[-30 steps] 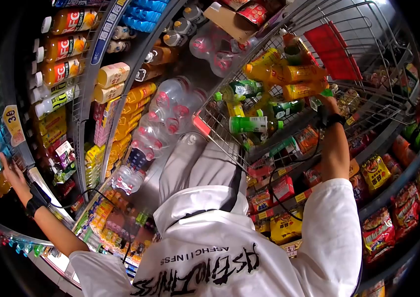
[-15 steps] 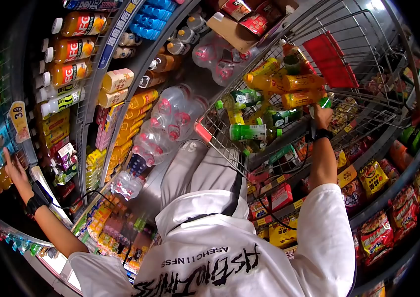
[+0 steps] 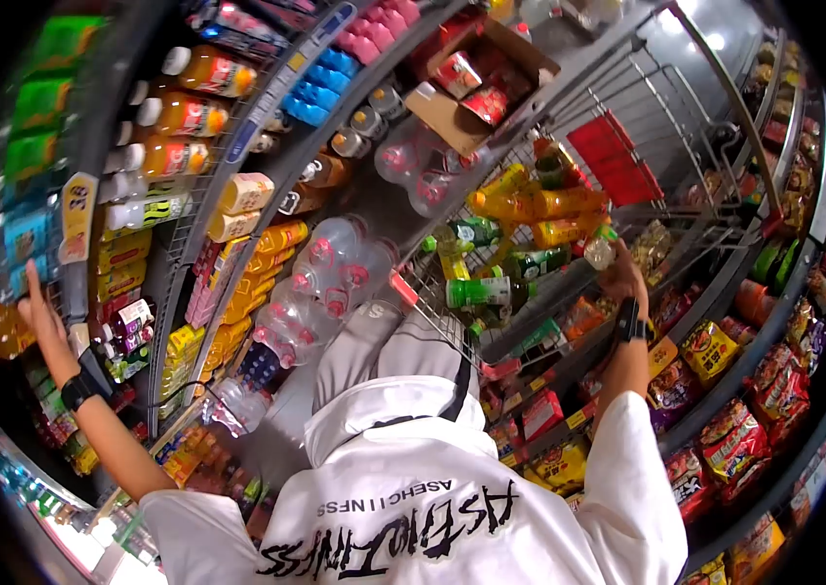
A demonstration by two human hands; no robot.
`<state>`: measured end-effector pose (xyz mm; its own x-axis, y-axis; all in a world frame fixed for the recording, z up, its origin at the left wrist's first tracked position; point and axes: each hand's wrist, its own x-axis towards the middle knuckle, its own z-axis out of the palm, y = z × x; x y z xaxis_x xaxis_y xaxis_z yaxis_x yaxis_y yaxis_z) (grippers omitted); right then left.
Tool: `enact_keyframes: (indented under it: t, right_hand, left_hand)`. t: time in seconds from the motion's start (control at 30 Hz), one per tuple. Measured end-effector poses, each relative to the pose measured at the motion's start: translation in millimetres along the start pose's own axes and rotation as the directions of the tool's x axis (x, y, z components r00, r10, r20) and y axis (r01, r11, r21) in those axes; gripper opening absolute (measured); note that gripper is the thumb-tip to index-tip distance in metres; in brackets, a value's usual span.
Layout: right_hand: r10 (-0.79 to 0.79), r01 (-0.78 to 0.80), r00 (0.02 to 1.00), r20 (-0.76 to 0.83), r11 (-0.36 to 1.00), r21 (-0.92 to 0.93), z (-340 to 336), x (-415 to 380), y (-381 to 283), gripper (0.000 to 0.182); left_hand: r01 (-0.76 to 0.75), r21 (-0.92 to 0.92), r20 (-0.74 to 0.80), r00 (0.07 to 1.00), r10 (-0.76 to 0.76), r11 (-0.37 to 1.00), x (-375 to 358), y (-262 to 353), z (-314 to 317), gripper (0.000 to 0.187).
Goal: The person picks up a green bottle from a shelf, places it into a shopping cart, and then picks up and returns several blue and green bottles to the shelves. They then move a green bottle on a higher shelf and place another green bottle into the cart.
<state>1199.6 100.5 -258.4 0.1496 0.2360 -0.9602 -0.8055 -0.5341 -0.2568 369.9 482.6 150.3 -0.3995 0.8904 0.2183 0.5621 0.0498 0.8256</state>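
Observation:
My right hand (image 3: 619,275) is closed round a small clear bottle (image 3: 600,250) with a green cap, over the side of the shopping cart (image 3: 554,127). Inside the cart lie several drink bottles: orange ones (image 3: 569,203) and a green-labelled one (image 3: 479,292). At the left shelf, my left hand (image 3: 39,310) has its fingers stretched out, right beside the blue-labelled bottles (image 3: 28,239) and an orange drink bottle (image 3: 11,331). Its fingertips overlap the lower blue-labelled bottles in this view.
Shelves with juice bottles (image 3: 184,114) line the left. Shrink-wrapped bottle packs (image 3: 330,263) stand on the floor beside the cart. An open carton (image 3: 520,58) of red tubs is farther ahead. Snack bags (image 3: 710,348) fill the right shelf. A red panel (image 3: 614,161) hangs on the cart.
The view has swung, with the shelves and cart shifting in it. More of the bottle in my right hand shows now. My left hand stays by the same shelf bottles.

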Motion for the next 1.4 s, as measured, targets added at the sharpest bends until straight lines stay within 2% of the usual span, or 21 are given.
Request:
enact_keyframes:
  t: [0.07, 0.1, 0.13, 0.17, 0.2, 0.3, 0.37, 0.4, 0.43, 0.47, 0.53, 0.57, 0.6, 0.63, 0.67, 0.73, 0.8, 1.0, 1.1, 1.23, 1.4]
  right_hand:
    - [-0.143, 0.124, 0.977, 0.160, 0.985, 0.123, 12, -28, 12, 0.036]
    - [-0.176, 0.137, 0.951, 0.254, 0.977, 0.163, 20, -46, 14, 0.044]
    - [-0.248, 0.222, 0.922, 0.297, 0.968, 0.121, 28, -60, 17, 0.043]
    - [-0.343, 0.313, 0.884, 0.316, 0.939, 0.144, 47, -81, 21, 0.043]
    - [-0.401, 0.413, 0.827, 0.393, 0.909, 0.060, 73, -105, 14, 0.042]
    - [-0.545, 0.665, 0.502, 0.671, 0.740, 0.103, 179, -197, -8, 0.047]
    - [-0.646, 0.772, 0.399, 0.651, 0.620, 0.142, 255, -275, -4, 0.050]
    - [-0.592, 0.812, 0.288, 0.752, 0.567, 0.136, 282, -275, -16, 0.049]
    - [-0.597, 0.838, 0.227, 0.769, 0.522, 0.158, 321, -326, -7, 0.047]
    - [-0.516, 0.884, 0.111, 0.850, 0.441, 0.153, 351, -319, -20, 0.046]
    - [-0.481, 0.897, 0.084, 0.872, 0.419, 0.144, 410, -365, -10, 0.045]
    - [-0.423, 0.951, -0.041, 0.905, 0.260, 0.164, 440, -374, -8, 0.048]
    - [-0.420, 0.898, -0.075, 0.904, 0.365, 0.245, 467, -405, 9, 0.049]
    - [-0.402, 0.927, -0.184, 0.897, 0.232, 0.294, 496, -407, 12, 0.051]
    - [-0.387, 0.907, -0.228, 0.893, 0.248, 0.339, 522, -411, 14, 0.057]
    - [-0.400, 0.894, -0.356, 0.845, 0.118, 0.432, 568, -414, 13, 0.063]
    - [-0.458, 0.971, -0.235, 0.857, -0.063, 0.233, 591, -425, 4, 0.066]
    - [-0.499, 0.938, -0.321, 0.805, -0.282, 0.199, 601, -415, -69, 0.063]
    - [-0.457, 0.961, -0.238, 0.857, -0.240, 0.139, 593, -413, -93, 0.055]
    - [-0.392, 0.970, -0.220, 0.893, -0.185, 0.158, 597, -406, -94, 0.052]
    - [-0.386, 0.958, -0.280, 0.879, -0.171, 0.230, 620, -385, -77, 0.055]
  left_hand:
    - [0.082, 0.199, -0.122, 0.991, -0.058, 0.977, -9, 8, 11, 0.045]
    - [-0.084, 0.121, -0.030, 0.996, 0.089, 0.989, -20, 12, 20, 0.047]
    - [-0.022, 0.182, 0.016, 1.000, 0.019, 0.983, -16, 12, 16, 0.048]
    - [-0.076, 0.239, -0.009, 0.997, 0.081, 0.968, -45, 44, 36, 0.047]
    - [-0.163, 0.142, 0.043, 0.986, 0.159, 0.976, -51, 51, 41, 0.045]
    - [-0.261, 0.024, 0.057, 0.964, 0.259, 0.965, -45, 40, 43, 0.042]
    - [-0.383, 0.101, 0.077, 0.923, 0.377, 0.918, -50, 48, 44, 0.045]
    - [-0.322, 0.167, 0.080, 0.946, 0.313, 0.932, -53, 50, 43, 0.045]
    - [-0.399, 0.133, 0.052, 0.917, 0.396, 0.907, -55, 50, 44, 0.045]
    - [-0.563, 0.171, -0.022, 0.818, 0.575, 0.808, -47, 43, 46, 0.044]
    - [-0.544, 0.165, 0.010, 0.835, 0.550, 0.823, -45, 41, 44, 0.047]
    - [-0.529, 0.200, -0.021, 0.839, 0.544, 0.824, -41, 33, 46, 0.050]
    - [-0.514, 0.233, -0.051, 0.841, 0.538, 0.826, -40, 29, 48, 0.053]
    - [-0.512, 0.246, -0.077, 0.836, 0.543, 0.823, -42, 30, 49, 0.057]
    - [-0.509, 0.257, -0.100, 0.831, 0.547, 0.821, -46, 32, 50, 0.061]
    - [-0.435, 0.335, -0.093, 0.868, 0.488, 0.836, -52, 36, 49, 0.064]
    - [-0.399, 0.274, -0.060, 0.901, 0.430, 0.875, -54, 38, 46, 0.072]
    - [-0.337, 0.317, -0.064, 0.925, 0.374, 0.887, -50, 37, 46, 0.084]
    - [-0.375, 0.332, -0.070, 0.905, 0.419, 0.865, -45, 32, 46, 0.083]
    - [-0.370, 0.290, -0.052, 0.915, 0.401, 0.883, -44, 34, 44, 0.082]
    - [-0.400, 0.310, -0.039, 0.901, 0.432, 0.863, -40, 31, 47, 0.079]
